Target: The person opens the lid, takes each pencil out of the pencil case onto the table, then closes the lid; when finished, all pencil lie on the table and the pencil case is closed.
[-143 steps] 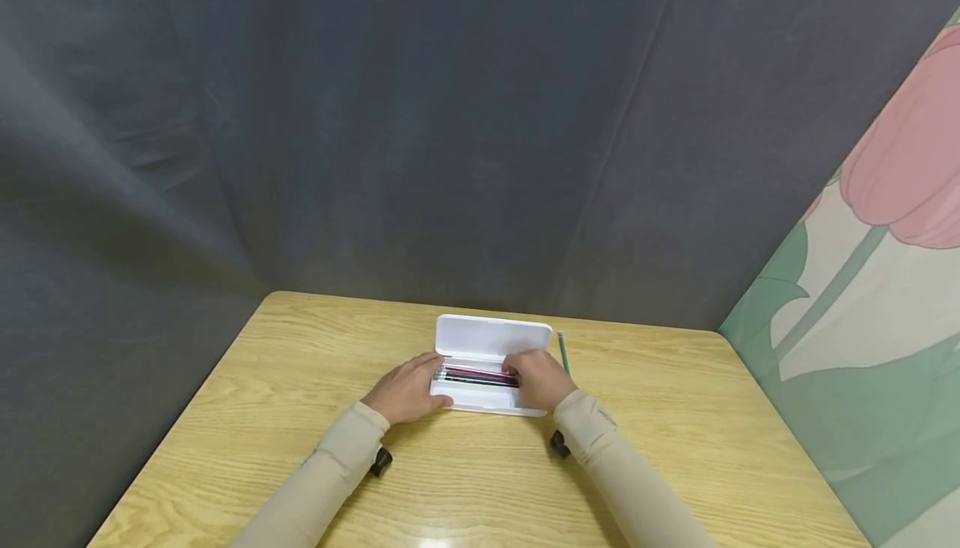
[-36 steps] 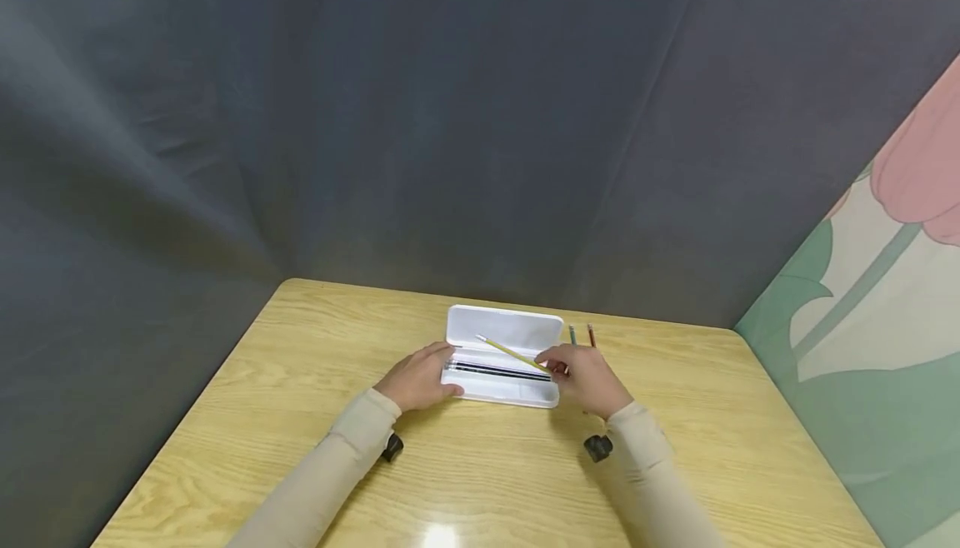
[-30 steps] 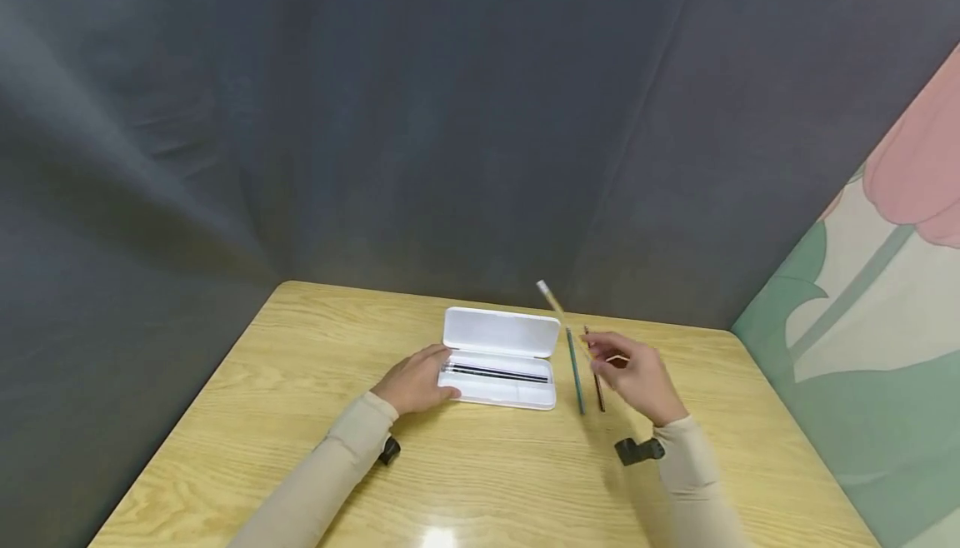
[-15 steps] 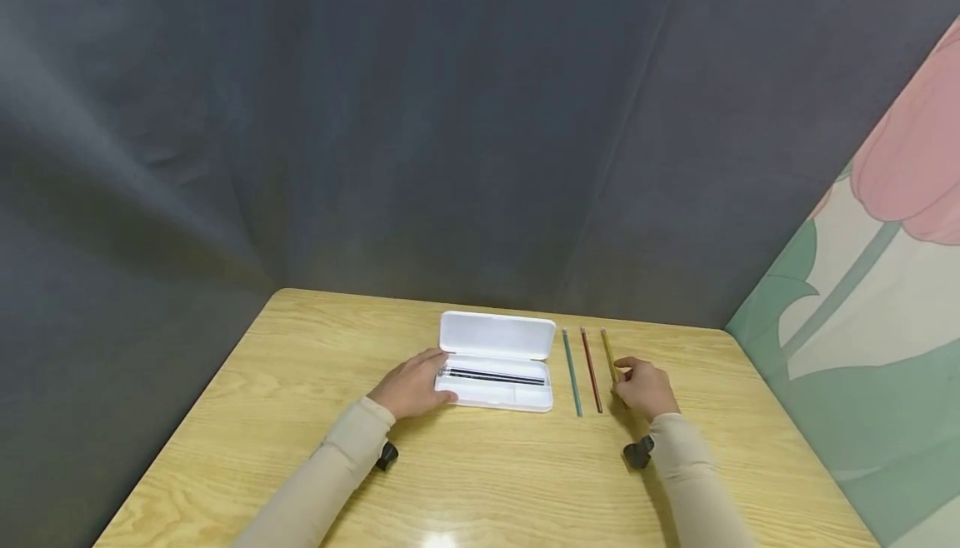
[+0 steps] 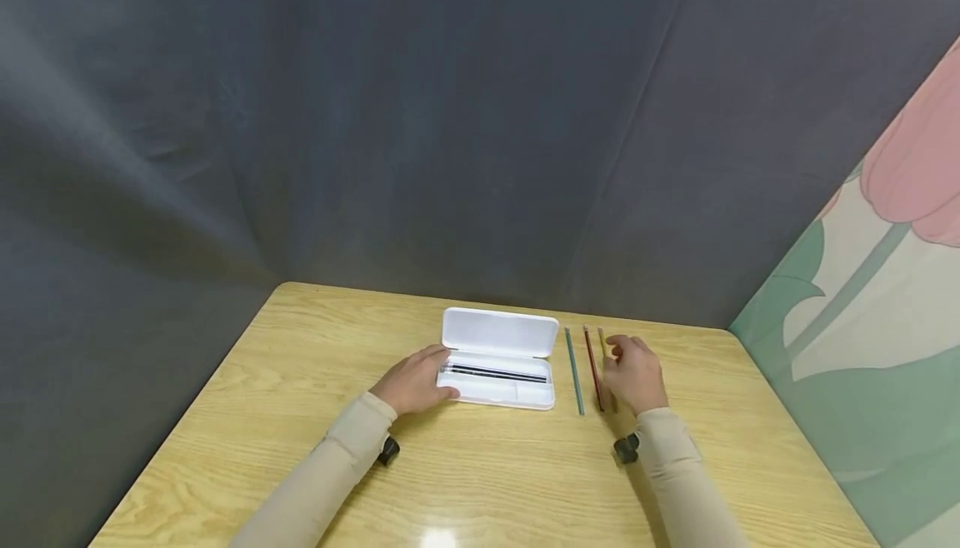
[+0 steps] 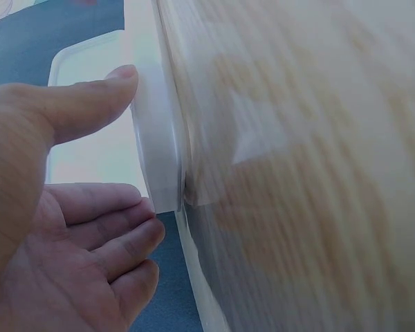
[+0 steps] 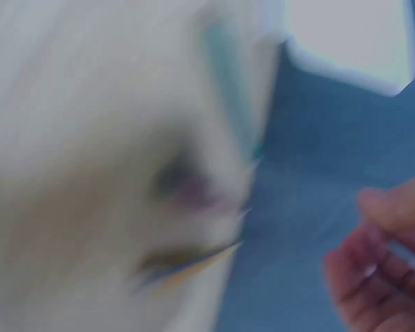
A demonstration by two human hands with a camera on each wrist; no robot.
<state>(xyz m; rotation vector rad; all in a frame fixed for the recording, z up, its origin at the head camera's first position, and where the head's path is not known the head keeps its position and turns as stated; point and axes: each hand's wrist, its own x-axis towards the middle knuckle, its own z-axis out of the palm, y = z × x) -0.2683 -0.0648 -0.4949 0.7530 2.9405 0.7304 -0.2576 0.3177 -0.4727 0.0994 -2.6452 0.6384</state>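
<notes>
My left hand [image 5: 415,382] holds the left end of an open white pencil case [image 5: 531,396], thumb at its front edge and fingers at the back; the left wrist view shows the thumb [image 6: 97,104] against the case wall. Dark pencils [image 5: 498,374] lie lengthwise inside. To the right of the case a teal pencil [image 5: 574,371] and a red pencil [image 5: 593,367] lie side by side on the table. My right hand [image 5: 636,375] is above a yellow pencil [image 5: 602,339], partly hiding it. In the blurred right wrist view the loosely bent fingers [image 7: 353,270] hold nothing.
The wooden table [image 5: 480,465] reaches back to a dark grey curtain [image 5: 465,132]. A fabric with a tulip print [image 5: 885,348] hangs at the right. The case's raised lid [image 5: 500,331] stands behind its tray.
My right hand has taken the red and yellow pencils out of the case and laid them right of the teal one. It has let go of the yellow pencil. My left hand stays on the case.
</notes>
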